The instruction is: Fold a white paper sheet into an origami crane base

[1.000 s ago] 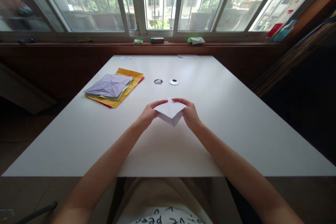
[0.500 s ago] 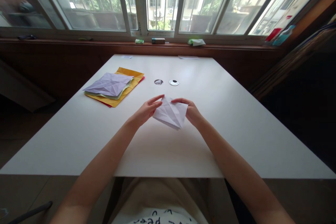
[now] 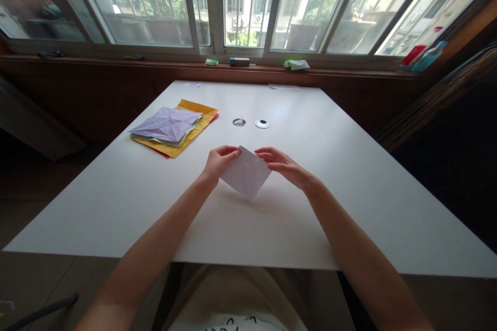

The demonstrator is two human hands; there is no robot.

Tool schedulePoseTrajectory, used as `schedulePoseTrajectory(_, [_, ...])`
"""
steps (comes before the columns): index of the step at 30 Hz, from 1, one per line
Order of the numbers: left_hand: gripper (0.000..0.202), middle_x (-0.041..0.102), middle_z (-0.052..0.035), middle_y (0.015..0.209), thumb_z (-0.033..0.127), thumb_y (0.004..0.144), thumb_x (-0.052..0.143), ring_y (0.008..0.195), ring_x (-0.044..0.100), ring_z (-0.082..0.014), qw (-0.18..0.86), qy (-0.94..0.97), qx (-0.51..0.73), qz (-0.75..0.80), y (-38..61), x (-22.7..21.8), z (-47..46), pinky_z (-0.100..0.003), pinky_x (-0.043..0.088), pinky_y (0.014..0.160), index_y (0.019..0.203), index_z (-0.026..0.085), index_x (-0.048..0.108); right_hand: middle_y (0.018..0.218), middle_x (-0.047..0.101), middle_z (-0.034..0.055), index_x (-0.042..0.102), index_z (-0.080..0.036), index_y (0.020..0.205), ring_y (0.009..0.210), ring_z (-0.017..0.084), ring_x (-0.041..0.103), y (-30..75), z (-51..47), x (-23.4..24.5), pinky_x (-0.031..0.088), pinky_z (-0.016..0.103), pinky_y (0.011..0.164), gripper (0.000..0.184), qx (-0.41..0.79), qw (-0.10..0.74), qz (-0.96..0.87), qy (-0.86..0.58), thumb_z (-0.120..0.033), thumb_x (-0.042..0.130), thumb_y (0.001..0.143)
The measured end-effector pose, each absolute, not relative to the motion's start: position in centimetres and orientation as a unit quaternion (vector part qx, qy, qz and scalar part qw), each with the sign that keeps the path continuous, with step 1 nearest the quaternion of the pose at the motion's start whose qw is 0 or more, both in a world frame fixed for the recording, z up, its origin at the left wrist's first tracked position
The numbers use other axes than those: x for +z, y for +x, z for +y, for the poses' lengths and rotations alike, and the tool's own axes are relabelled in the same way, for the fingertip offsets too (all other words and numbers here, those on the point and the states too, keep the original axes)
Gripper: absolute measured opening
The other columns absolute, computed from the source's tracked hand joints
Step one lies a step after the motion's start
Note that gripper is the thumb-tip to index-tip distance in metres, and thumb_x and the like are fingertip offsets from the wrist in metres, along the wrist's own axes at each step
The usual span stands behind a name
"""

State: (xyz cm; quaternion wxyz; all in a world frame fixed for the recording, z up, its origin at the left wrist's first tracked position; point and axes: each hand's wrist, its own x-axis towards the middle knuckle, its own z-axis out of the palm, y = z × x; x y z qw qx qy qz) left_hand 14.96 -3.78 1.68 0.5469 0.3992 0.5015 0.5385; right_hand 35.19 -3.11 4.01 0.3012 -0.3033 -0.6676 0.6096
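White paper (image 3: 247, 175) was held tilted over the table (image 3: 349, 207), its back hidden. At its left edge the left hand (image 3: 217, 162) pinched it, some fingers hidden; at its right, the right hand's (image 3: 288, 168) fingers were loosely parted, contact unclear. Beyond it lay two discs (image 3: 262, 123); leftward, one stack (image 3: 166, 125), four colours showing, sheets uncountable.

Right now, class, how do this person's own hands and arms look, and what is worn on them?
The left hand and right hand are ungloved, with no ring or marking visible. Both forearms are bare, with no sleeve, watch or bracelet showing.
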Motion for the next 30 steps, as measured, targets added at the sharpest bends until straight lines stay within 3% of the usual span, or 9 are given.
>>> schedulePoseTrajectory(2, [0.031,0.065,-0.0018,0.068,0.035,0.053,0.075,0.061,0.057,-0.0122,0.546,0.409,0.534,0.5,15.2,1.7,-4.0,-0.022,0.041,0.056,0.075,0.015,0.066,0.097,0.063,0.0061,0.056,-0.021,0.104,0.086,0.018,0.058,34.7,-3.0,3.5,0.044,0.029,0.071,0.037,0.561,0.345,-0.653,-0.373,-0.037,0.061,0.071])
schedulePoseTrajectory(7, [0.033,0.065,-0.003,0.071,0.041,0.057,0.071,0.061,0.056,-0.0125,0.523,0.469,0.509,0.498,15.5,1.4,-4.2,-0.022,0.04,0.055,0.077,0.016,0.065,0.068,0.063,0.0033,0.063,-0.015,0.071,0.064,0.015,0.057,33.3,-3.2,1.8,0.042,0.025,0.056,0.024,0.446,0.375,-0.675,-0.453,-0.038,0.062,0.067])
schedulePoseTrajectory(16, [0.025,0.059,-0.0001,0.068,0.041,0.071,0.058,0.062,0.052,-0.0114,0.328,0.609,0.507,0.514,16.3,1.2,-4.6,-0.022,0.039,0.058,0.07,0.016,0.059,0.061,0.059,0.0009,0.062,-0.015,0.065,0.058,0.012,0.051,32.4,-3.9,1.7,0.035,0.022,0.05,0.027,0.389,0.327,-0.72,-0.473,-0.04,0.054,0.072])
schedulePoseTrajectory(22, [0.033,0.054,0.001,0.061,0.048,0.068,0.057,0.057,0.049,-0.0119,0.44,0.617,0.409,0.509,15.8,0.7,-3.9,-0.021,0.034,0.05,0.067,0.015,0.055,0.059,0.057,0.0003,0.061,-0.016,0.063,0.056,0.012,0.048,32.8,-3.6,1.9,0.033,0.022,0.048,0.028,0.352,0.386,-0.685,-0.508,-0.042,0.054,0.071])
schedulePoseTrajectory(30, [0.027,0.048,0.0041,0.055,0.042,0.072,0.055,0.056,0.042,-0.0099,0.311,0.631,0.477,0.526,15.6,0.7,-4.1,-0.02,0.03,0.051,0.061,0.017,0.054,0.06,0.058,0.0009,0.062,-0.016,0.064,0.057,0.013,0.051,33.4,-2.8,1.5,0.037,0.024,0.051,0.027,0.414,0.379,-0.66,-0.5,-0.043,0.059,0.066])
